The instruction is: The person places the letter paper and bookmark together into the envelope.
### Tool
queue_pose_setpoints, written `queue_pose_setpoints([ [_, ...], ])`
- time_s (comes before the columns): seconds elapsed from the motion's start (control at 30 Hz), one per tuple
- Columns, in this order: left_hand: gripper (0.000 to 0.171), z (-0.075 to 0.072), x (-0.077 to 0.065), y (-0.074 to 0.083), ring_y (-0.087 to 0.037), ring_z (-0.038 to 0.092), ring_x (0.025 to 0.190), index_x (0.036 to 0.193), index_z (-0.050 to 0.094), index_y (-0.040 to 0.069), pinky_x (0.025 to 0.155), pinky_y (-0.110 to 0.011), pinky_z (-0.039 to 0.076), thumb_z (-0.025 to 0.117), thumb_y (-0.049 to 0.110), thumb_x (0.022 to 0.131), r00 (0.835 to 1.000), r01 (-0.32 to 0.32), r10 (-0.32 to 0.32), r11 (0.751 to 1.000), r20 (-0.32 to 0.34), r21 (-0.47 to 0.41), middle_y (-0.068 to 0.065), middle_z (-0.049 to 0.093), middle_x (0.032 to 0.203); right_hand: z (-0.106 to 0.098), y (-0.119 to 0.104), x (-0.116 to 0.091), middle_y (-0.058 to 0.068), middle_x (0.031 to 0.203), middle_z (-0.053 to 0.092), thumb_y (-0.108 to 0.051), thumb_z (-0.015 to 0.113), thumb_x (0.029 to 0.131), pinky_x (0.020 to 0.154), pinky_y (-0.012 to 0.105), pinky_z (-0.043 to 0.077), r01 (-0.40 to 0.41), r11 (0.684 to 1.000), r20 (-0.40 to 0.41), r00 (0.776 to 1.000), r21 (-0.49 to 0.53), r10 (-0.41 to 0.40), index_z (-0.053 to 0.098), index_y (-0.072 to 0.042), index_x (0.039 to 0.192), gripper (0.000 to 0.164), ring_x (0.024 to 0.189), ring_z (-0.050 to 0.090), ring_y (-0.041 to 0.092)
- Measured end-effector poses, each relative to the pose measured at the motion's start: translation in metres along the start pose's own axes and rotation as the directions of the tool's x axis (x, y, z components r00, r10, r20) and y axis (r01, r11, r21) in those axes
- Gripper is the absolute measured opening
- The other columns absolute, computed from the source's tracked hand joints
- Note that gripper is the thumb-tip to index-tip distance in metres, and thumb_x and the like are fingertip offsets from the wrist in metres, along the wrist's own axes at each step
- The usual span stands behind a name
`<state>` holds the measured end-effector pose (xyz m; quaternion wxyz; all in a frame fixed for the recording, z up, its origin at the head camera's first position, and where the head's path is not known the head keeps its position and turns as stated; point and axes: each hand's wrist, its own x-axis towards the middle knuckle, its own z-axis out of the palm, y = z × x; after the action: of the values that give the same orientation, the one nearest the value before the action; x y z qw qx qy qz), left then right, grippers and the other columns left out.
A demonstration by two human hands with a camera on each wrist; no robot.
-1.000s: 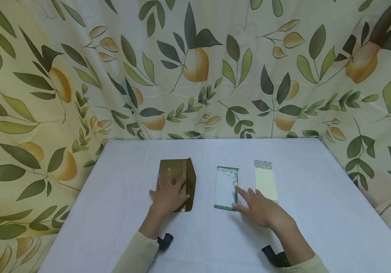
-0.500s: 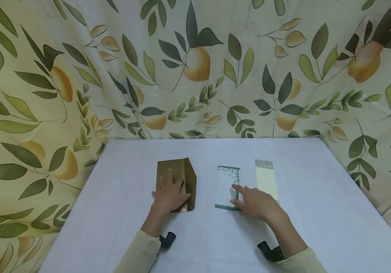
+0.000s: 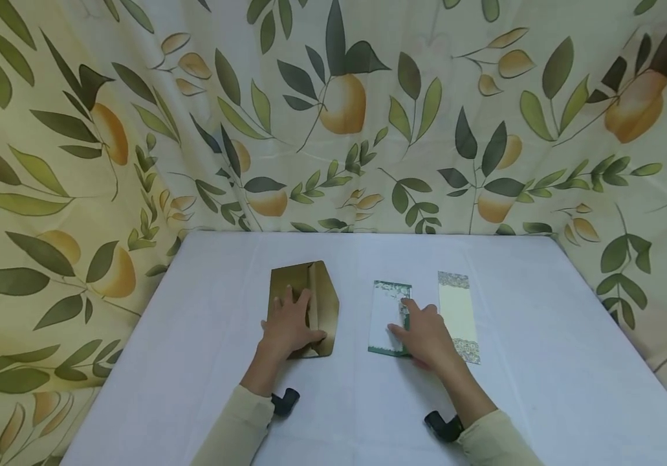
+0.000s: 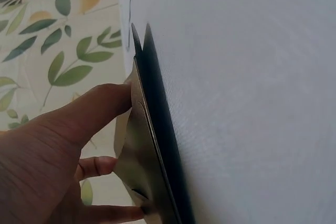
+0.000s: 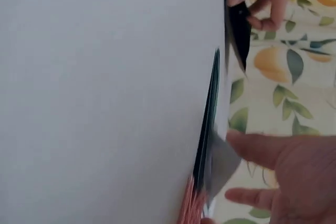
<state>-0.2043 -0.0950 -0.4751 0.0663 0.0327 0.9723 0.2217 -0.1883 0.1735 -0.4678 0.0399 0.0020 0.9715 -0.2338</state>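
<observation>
A gold envelope (image 3: pixel 286 277) lies left of the middle of the table, its pointed flap (image 3: pixel 326 298) facing right. My left hand (image 3: pixel 288 330) rests on it with fingers spread and the thumb near the lower flap. In the left wrist view, thumb and fingertips touch the envelope (image 4: pixel 140 145), whose flap stands slightly apart. Right of it lies a white card with green leafy borders (image 3: pixel 384 317). Over its right edge lies my right hand (image 3: pixel 431 336), thumb and forefinger apart. The right wrist view shows the card (image 5: pixel 209 108) edge-on, with reddish strands (image 5: pixel 190 203) at its near end.
A cream, bookmark-like strip (image 3: pixel 454 310) with grey patterned ends lies right of the card. White cloth (image 3: pixel 205 291) covers the table. Behind hangs a curtain (image 3: pixel 409 39) printed with fruit and leaves. Dark wrist-worn devices (image 3: pixel 444 426) sit at both cuffs.
My right hand has moved left over the card, exposing the cream strip's lower end. The envelope's flap shows wider beside my left hand. The view has shifted slightly.
</observation>
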Motion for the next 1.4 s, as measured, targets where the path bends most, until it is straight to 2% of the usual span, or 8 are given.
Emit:
queue_pose_setpoints([
  [0.33,0.088,-0.002,-0.001,-0.001,-0.048,0.019,0.135,0.143,0.037,0.023,0.084,-0.075,0.029,0.079,0.047,0.070,1.000,-0.023,0.023,1.000,0.002,-0.002,-0.019,0.017,0.153,0.010,-0.012,0.010,0.033,0.101,0.044,-0.033,0.080,0.074,0.052,0.037,0.039,-0.099,0.995,0.021,0.995,-0.017,0.099,0.032,-0.008,0.145,0.090,0.084,0.045,0.037],
  [0.63,0.087,-0.003,-0.001,0.002,-0.050,0.026,0.131,0.140,0.040,0.021,0.081,-0.069,0.038,0.082,0.047,0.068,0.999,-0.031,0.032,0.998,-0.031,0.050,-0.019,0.020,0.152,0.012,-0.014,0.014,0.027,0.100,0.037,-0.020,0.082,0.073,0.044,0.031,0.042,-0.103,0.990,0.060,0.993,0.099,0.097,0.028,-0.012,0.147,0.092,0.064,0.051,0.029],
  [0.73,0.087,-0.002,-0.001,0.003,-0.049,0.028,0.130,0.139,0.041,0.021,0.079,-0.064,0.042,0.082,0.048,0.067,0.999,-0.032,0.035,0.997,-0.039,0.074,-0.019,0.021,0.152,0.013,-0.013,0.014,0.027,0.105,0.041,-0.017,0.083,0.072,0.052,0.034,0.045,-0.066,0.992,0.050,0.997,0.107,0.061,0.035,-0.010,0.144,0.086,0.072,0.052,0.029],
  [0.83,0.087,-0.002,0.000,0.003,-0.048,0.030,0.130,0.138,0.042,0.021,0.077,-0.062,0.044,0.082,0.049,0.066,0.998,-0.032,0.036,0.995,-0.049,0.090,-0.018,0.022,0.151,0.013,-0.011,0.014,0.028,0.116,0.051,-0.015,0.081,0.074,0.069,0.044,0.048,-0.008,0.992,0.026,1.000,0.126,0.005,0.045,-0.006,0.137,0.073,0.092,0.056,0.035],
  [0.93,0.088,-0.002,0.000,0.003,-0.047,0.031,0.130,0.138,0.042,0.021,0.076,-0.059,0.046,0.083,0.049,0.065,0.997,-0.040,0.045,0.995,-0.057,0.097,-0.018,0.023,0.151,0.010,-0.011,0.013,0.022,0.126,0.054,-0.016,0.074,0.081,0.086,0.051,0.043,0.023,0.983,0.000,1.000,0.180,-0.023,0.051,-0.005,0.131,0.056,0.114,0.051,0.037],
  [1.03,0.089,-0.002,0.000,0.002,-0.047,0.031,0.129,0.138,0.041,0.021,0.075,-0.058,0.047,0.083,0.049,0.065,0.996,-0.054,0.060,0.994,-0.062,0.100,-0.019,0.024,0.150,0.006,-0.012,0.010,0.019,0.132,0.052,-0.018,0.064,0.090,0.091,0.053,0.040,0.031,0.962,-0.006,1.000,0.272,-0.030,0.051,-0.007,0.131,0.045,0.122,0.046,0.035],
  [1.23,0.089,-0.002,-0.001,0.003,-0.047,0.030,0.131,0.139,0.040,0.021,0.076,-0.060,0.045,0.082,0.048,0.066,0.996,-0.073,0.078,0.993,-0.050,0.095,-0.018,0.023,0.151,-0.003,-0.018,0.007,0.016,0.127,0.053,-0.017,0.055,0.095,0.074,0.039,0.047,0.018,0.922,0.031,0.999,0.386,-0.032,0.044,-0.010,0.140,0.047,0.101,0.052,0.027],
  [1.4,0.089,-0.002,0.000,0.004,-0.046,0.028,0.132,0.140,0.039,0.021,0.078,-0.061,0.044,0.082,0.048,0.066,0.995,-0.085,0.089,0.992,-0.038,0.090,-0.017,0.023,0.151,-0.006,-0.022,0.009,0.017,0.116,0.057,-0.009,0.061,0.090,0.060,0.031,0.045,0.070,0.928,-0.032,0.998,0.366,-0.063,0.045,-0.012,0.138,0.051,0.085,0.054,0.025],
])
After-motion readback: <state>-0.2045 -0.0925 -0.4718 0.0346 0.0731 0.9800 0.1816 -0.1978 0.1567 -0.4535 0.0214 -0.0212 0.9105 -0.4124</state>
